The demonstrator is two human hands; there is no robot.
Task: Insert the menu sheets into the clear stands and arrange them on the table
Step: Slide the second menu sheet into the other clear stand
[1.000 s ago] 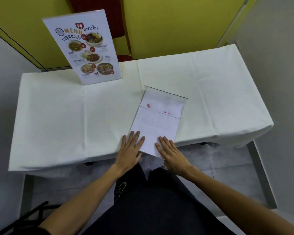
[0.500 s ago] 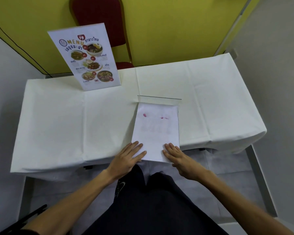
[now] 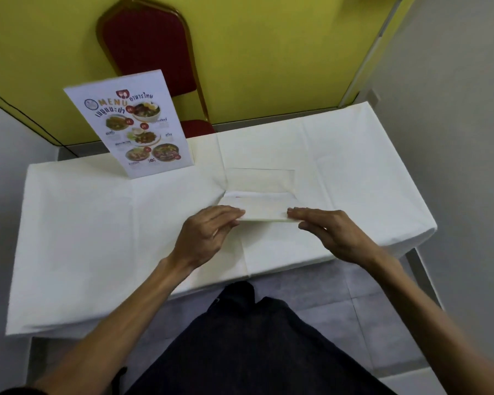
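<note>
A menu sheet [image 3: 261, 208] with its white back up lies mid-table, most of it pushed into a flat clear stand [image 3: 261, 181] whose far part shows bare cloth through it. My left hand [image 3: 208, 235] pinches the sheet's near left corner. My right hand [image 3: 330, 232] holds its near right corner. A finished stand with a colourful menu [image 3: 137, 129] is upright at the table's back left.
The table [image 3: 97, 238] has a white cloth. A red chair [image 3: 149, 49] stands behind it against a yellow wall. Grey walls close in on both sides. My dark-trousered legs are under the near edge.
The sheet has slid away from me, further into the clear stand, with both hands following it forward. The camera has tilted up.
</note>
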